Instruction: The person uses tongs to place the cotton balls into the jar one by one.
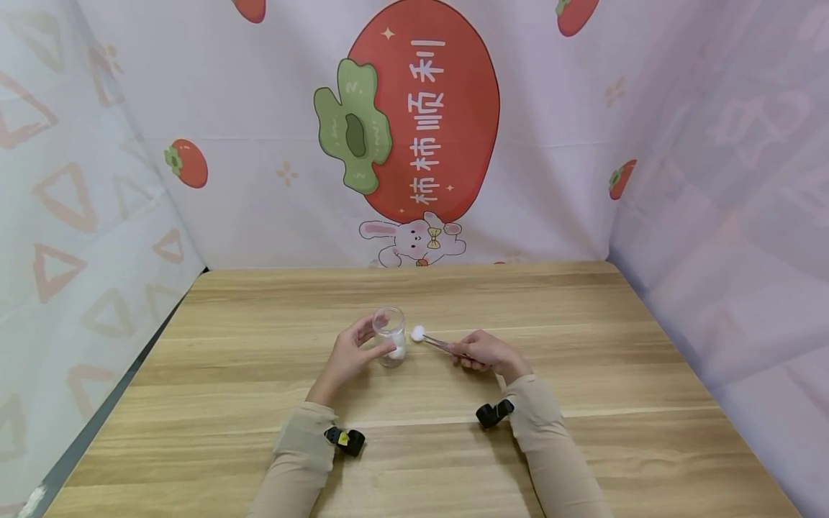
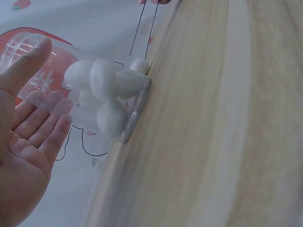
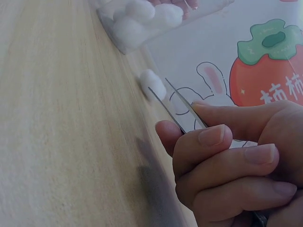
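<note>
My left hand (image 1: 352,354) holds a clear, open-topped jar (image 1: 389,321) between thumb and fingers, upright on the table. Several white cotton balls (image 2: 102,80) lie inside, low in the jar. To the right of the jar, a single cotton ball (image 1: 417,333) sits on the tabletop. My right hand (image 1: 484,350) pinches metal tweezers (image 1: 439,344) between thumb and index finger, its other fingers curled in. In the right wrist view the tweezers' two tips stand apart, close to the loose cotton ball (image 3: 152,84). Whether they touch it, I cannot tell.
The wood-grain table (image 1: 414,446) stretches around both hands. Behind it hangs a white cloth backdrop (image 1: 259,208) printed with persimmons and a rabbit. More cloth hangs along the left and right sides. Each forearm carries a black strap-on camera (image 1: 494,414).
</note>
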Motion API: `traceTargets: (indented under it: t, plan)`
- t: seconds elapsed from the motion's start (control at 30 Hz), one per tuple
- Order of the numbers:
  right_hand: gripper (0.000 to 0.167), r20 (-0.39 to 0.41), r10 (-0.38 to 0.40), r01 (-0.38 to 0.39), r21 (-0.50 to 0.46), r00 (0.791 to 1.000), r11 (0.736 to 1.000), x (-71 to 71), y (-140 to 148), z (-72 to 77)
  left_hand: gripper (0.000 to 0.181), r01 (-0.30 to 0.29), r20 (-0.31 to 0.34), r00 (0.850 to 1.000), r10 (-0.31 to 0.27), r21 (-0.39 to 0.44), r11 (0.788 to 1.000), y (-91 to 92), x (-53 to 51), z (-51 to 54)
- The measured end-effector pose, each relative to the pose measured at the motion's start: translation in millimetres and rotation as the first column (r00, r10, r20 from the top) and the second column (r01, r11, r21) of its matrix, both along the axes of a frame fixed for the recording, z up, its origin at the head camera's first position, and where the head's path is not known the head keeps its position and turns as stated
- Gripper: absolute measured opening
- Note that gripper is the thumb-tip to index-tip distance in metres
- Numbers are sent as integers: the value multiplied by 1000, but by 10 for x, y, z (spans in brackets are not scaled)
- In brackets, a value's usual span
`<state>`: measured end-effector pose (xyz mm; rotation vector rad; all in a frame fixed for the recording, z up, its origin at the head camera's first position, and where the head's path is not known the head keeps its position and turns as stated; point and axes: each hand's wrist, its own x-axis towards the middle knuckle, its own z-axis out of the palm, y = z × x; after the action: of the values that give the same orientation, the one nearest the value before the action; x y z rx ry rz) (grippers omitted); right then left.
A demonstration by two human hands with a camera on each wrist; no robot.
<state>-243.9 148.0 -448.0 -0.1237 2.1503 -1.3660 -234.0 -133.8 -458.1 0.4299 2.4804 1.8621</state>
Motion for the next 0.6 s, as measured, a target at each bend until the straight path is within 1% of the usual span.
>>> traceTargets:
  t: [0.4,0.53,0.57,0.6]
  plan:
    - [37,16,-4,4,-11,1000,1000,-1,-32,-15,59,5,-9,1000,-5,2,1000,-10,16,9]
    - [37,20,-21,21,-15,1000,1000,-2,-57,-37,59,10,-24,1000,-10,-6,1000,-12,11,0]
    - [37,21,-25,25,-16,999,1000,-2,-64,-43,59,9,-19,1000,-9,-1,1000,-11,12,0]
    - [37,22,-28,28,-15,999,999,-1,-72,-47,59,9,-12,1000,-9,-1,1000,-5,31,35]
